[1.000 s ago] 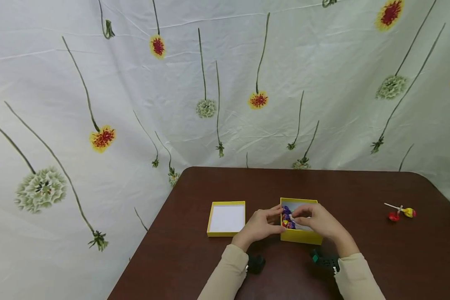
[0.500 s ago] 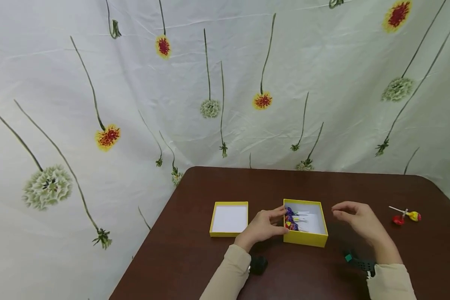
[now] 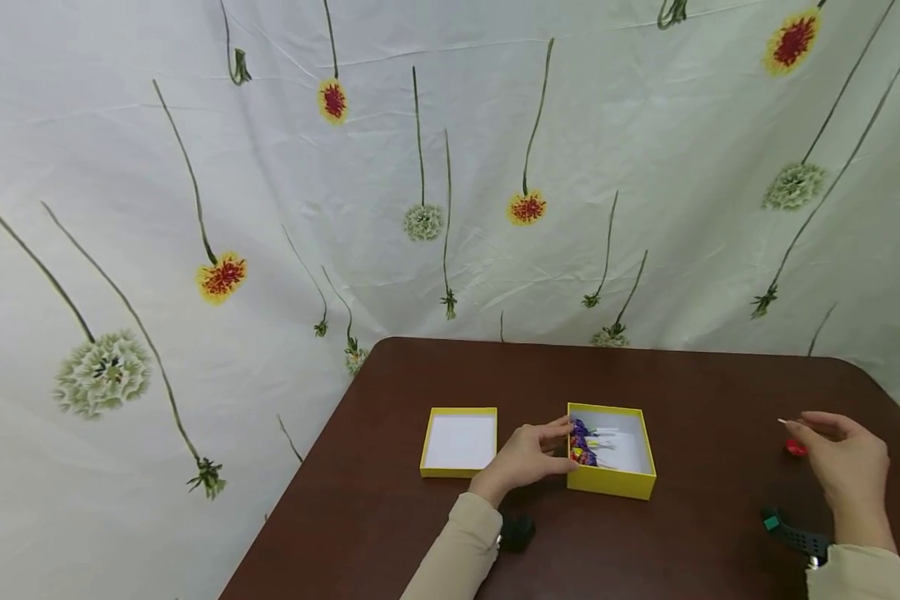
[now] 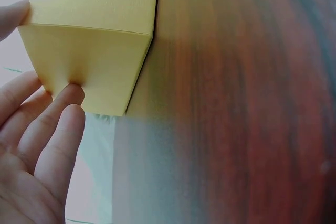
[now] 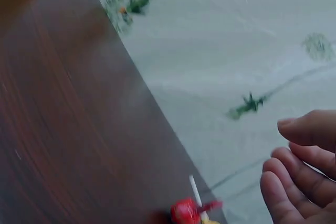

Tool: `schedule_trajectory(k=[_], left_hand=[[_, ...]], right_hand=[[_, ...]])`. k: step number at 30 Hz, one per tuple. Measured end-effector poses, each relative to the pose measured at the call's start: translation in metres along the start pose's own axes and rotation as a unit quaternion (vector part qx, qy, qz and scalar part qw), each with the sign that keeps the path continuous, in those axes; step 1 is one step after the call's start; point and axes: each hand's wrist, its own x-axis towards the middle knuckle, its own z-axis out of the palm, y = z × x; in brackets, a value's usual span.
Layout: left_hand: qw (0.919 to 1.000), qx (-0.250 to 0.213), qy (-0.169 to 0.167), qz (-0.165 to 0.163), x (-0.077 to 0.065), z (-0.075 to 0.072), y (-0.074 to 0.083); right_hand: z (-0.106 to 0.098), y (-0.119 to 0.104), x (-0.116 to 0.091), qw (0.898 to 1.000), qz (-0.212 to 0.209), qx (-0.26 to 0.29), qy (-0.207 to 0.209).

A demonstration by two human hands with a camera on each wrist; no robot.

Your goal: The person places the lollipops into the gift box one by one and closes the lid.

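My left hand point(image 3: 523, 458) rests at the left end of a yellow box point(image 3: 611, 481), thumb by the near corner and fingers touching the side wall. In the left wrist view, the fairly straight fingers point(image 4: 60, 129) lie against that wall. Several lollipops point(image 3: 583, 454) with dark purple wrappers lie inside the box, sticks pointing right. On the right, my right hand point(image 3: 843, 462) hovers by a red lollipop point(image 3: 796, 448) and a yellow one it mostly hides. In the right wrist view, its thumb and fingers are apart, clear of the red lollipop point(image 5: 185, 211).
A yellow-rimmed lid point(image 3: 459, 442), white inside, lies left of the box. The dark brown table point(image 3: 525, 375) ends at a white cloth point(image 3: 465, 167) printed with flowers. Wrist straps with dark devices point(image 3: 795, 537) hang under both wrists.
My right hand has come out of the box and travelled right to the two loose lollipops. My left hand has stayed at the box's left side.
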Motion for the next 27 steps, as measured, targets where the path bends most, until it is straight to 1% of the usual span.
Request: schedule_trajectory(k=[3,6,8,12,15,19,22,27], left_hand=[[1.0,0.0,-0.001,-0.002,-0.001,0.001,-0.001],[1.0,0.002,0.0,0.002,-0.001,0.002,-0.002],[1.0,0.002,0.0,0.003,0.0,0.001,-0.002],[1.0,0.007,0.004,0.0,0.0,0.001,-0.002],[0.9999,0.012,0.005,-0.002,0.0,0.001,-0.002],[0.9998,0.016,0.005,-0.006,0.0,0.002,0.0],[0.9998,0.017,0.008,-0.009,-0.001,0.002,0.0],[0.9997,0.019,0.01,-0.008,-0.002,0.001,0.001]], right_hand=[[-0.002,0.006,0.006,0.999,0.016,-0.02,0.042],[-0.001,0.014,0.009,0.998,0.02,-0.027,0.052],[0.002,0.019,0.01,0.998,0.021,-0.03,0.044],[0.008,0.028,0.013,0.999,0.022,-0.039,0.005],[0.012,0.032,0.015,0.998,0.023,-0.051,-0.012],[0.014,0.037,0.018,0.997,0.017,-0.071,-0.019],[0.013,0.04,0.021,0.996,0.004,-0.085,-0.029],[0.014,0.041,0.024,0.994,-0.006,-0.1,-0.039]])
